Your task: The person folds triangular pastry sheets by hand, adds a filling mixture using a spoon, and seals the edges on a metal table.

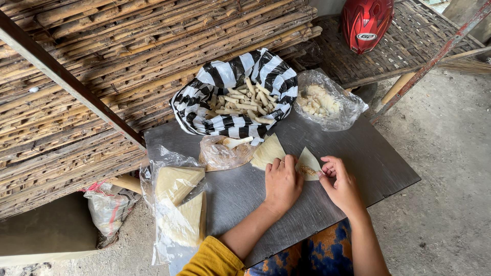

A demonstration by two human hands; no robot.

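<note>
A pale triangular wrapper (308,163) with a little brown filling on it lies on the grey metal tabletop (368,158). My left hand (282,182) presses flat on its left edge, fingers together. On the wrapper's right edge, my right hand (340,183) pinches with its fingertips. A small stack of more pale wrappers (267,151) sits just left of my left hand.
A black-and-white striped bag (232,76) holds several rolled sticks. Beside it are a clear bag of white filling (321,101), a small bag with a spoon (223,152), and bagged wrapper stacks (178,204). A red helmet (365,21) rests at the back. Bamboo slats (102,61) lie left.
</note>
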